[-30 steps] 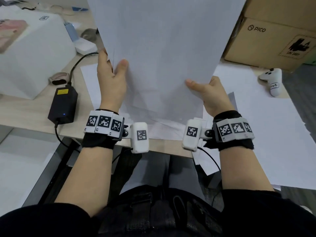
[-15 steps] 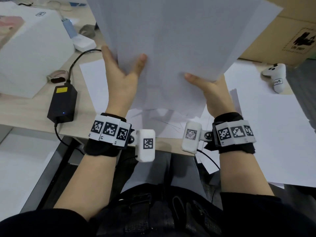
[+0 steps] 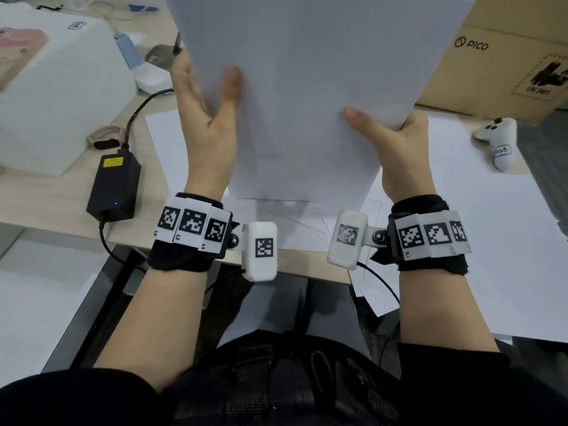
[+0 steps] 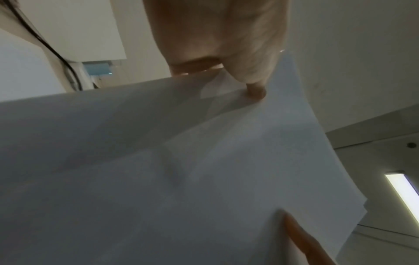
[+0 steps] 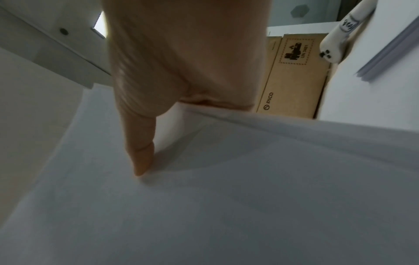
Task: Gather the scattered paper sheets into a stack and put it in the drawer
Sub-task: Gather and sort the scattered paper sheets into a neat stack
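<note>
The stack (image 3: 307,96) stands upright between both hands, long axis vertical, lower edge just above the desk (image 3: 76,216). Left hand (image 3: 206,124) and right hand (image 3: 396,146) each pinch a side edge — thumbs in front, fingers behind. Thin, limp white sheets — more sheets (image 3: 491,241) lie flat to the right.

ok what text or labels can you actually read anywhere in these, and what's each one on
"PICO": cardboard box, with a logo beside it.
"UN 3481": same box, under its black pictogram, clearer in the right wrist view.
Handwritten label on the white controller: unreadable.
Small mark on the white box: too small.
Yellow sticker on the black adapter: too small.
</note>
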